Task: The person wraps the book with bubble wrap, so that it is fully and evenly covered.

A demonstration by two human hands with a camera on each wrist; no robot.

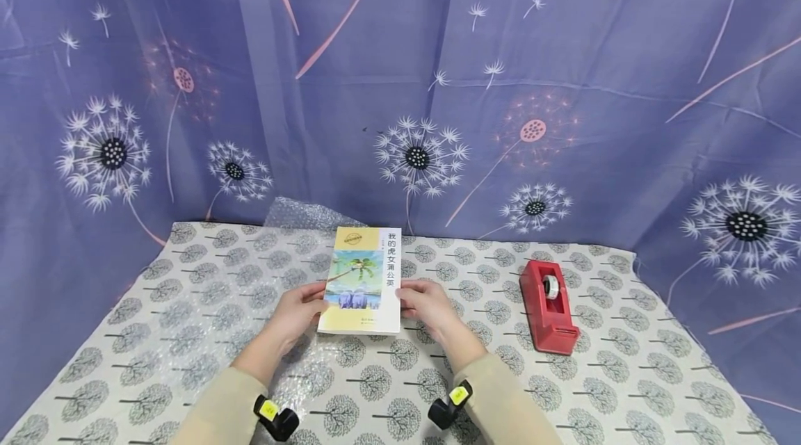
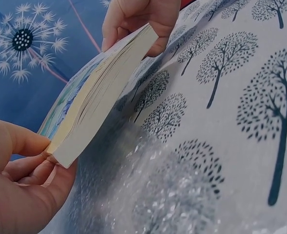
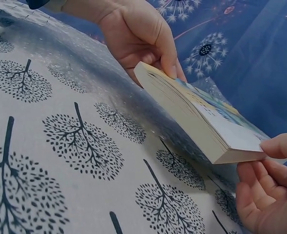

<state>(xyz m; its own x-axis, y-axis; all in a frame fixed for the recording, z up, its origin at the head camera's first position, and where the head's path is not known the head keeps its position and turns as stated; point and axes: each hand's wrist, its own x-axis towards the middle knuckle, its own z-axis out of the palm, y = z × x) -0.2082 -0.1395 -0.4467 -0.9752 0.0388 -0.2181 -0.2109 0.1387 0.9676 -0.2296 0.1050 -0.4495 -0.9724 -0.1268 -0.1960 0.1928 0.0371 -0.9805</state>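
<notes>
A paperback book (image 1: 358,279) with a palm tree picture, yellow bands and a white strip of Chinese characters is held up above the table, cover facing up. My left hand (image 1: 299,314) pinches its left edge, thumb on the cover and fingers beneath. On the opposite edge my right hand (image 1: 428,307) grips it the same way. Both wrist views show the book (image 2: 102,95) raised off the cloth, its page block (image 3: 182,114) toward me. Clear bubble wrap (image 1: 206,320) lies flat on the table to the left and under the book.
A red tape dispenser (image 1: 549,306) with a roll of clear tape (image 1: 551,287) stands to the right. The table wears a tree-print cloth (image 1: 626,389). Behind it hangs a purple dandelion curtain (image 1: 338,118), against which the bubble wrap's far corner (image 1: 300,214) rises.
</notes>
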